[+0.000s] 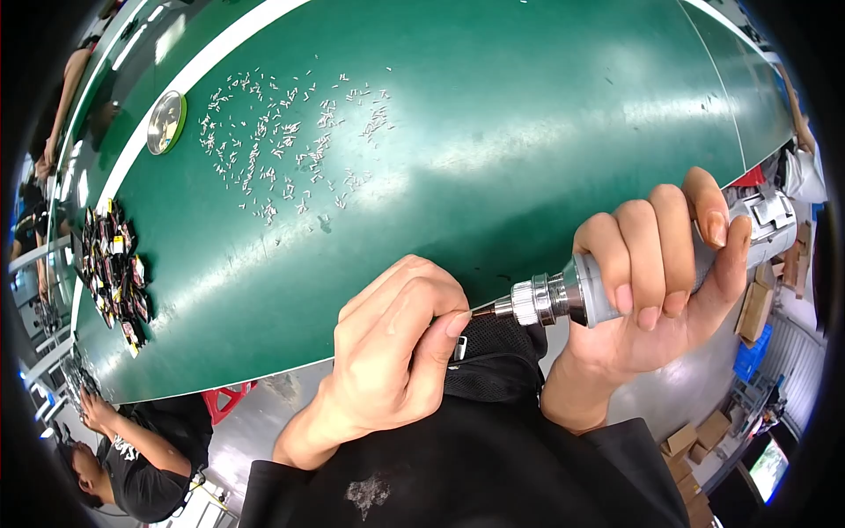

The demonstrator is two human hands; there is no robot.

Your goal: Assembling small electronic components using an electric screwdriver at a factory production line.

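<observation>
Near the close edge of the long green work table (528, 132), just above my dark-clothed lap, my right hand (664, 273) is wrapped around a grey, cylindrical handheld rotary tool (598, 286). All four fingers curl over its barrel and the thumb presses along the far side, so the grip is firmly clenched on the tool. Its ribbed silver metal collar (532, 301) points left, and a thin tip sticks out of it toward my other hand.

My left hand (396, 352) sits just left of that tip, with thumb and forefinger pinched together right where the tip ends. Whatever they pinch is too small to make out, so I cannot tell for sure what is held there. A bit of black fabric with a small pale tag (461, 348) shows just beneath the pinch.

Farther away on the table, to the left, a loose scatter of tiny silver metal pins (282, 145) spreads over the surface. Beside them at the far left lies a round shiny metal dish (165, 122). Along the left edge rests a heap of small dark packets (113, 268).

At the near left, another person in a black shirt (132, 458) sits bent over.
</observation>
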